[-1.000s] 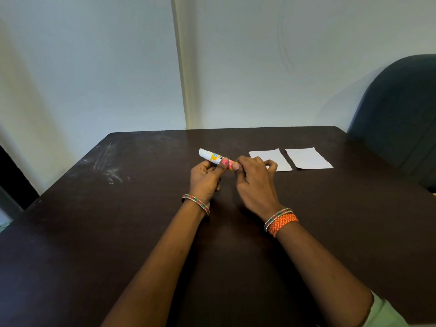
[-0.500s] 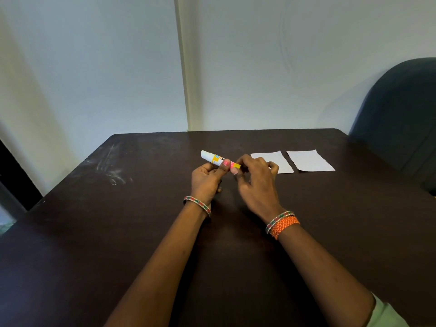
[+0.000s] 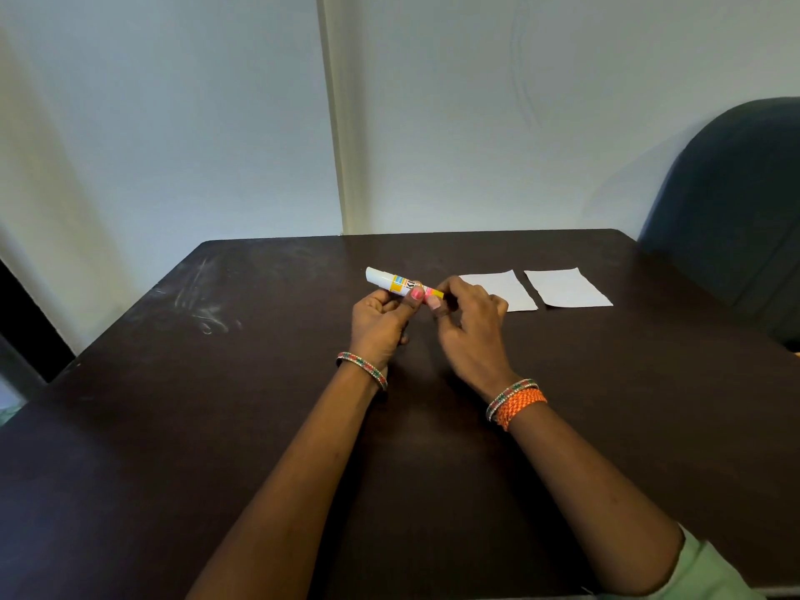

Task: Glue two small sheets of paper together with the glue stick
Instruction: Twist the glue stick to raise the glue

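Above the middle of the dark table (image 3: 216,426) I hold a glue stick (image 3: 391,282), white with a yellow and pink label, lying nearly level with its white cap pointing left. My left hand (image 3: 379,326) grips its body from below, thumb on the label. My right hand (image 3: 469,326) pinches the stick's right end with fingertips and thumb; that end is hidden. Two small white paper sheets lie flat side by side to the right: the nearer one (image 3: 504,290) partly behind my right hand, the other (image 3: 567,288) beyond it.
A dark blue chair (image 3: 731,201) stands past the table's far right corner. A pale wall runs close behind the table's back edge. White scuff marks (image 3: 203,300) streak the table's left part.
Both hands stay on the glue stick in nearly the same place. My right fingers have shifted slightly along the stick's right end. The sheets have not moved.
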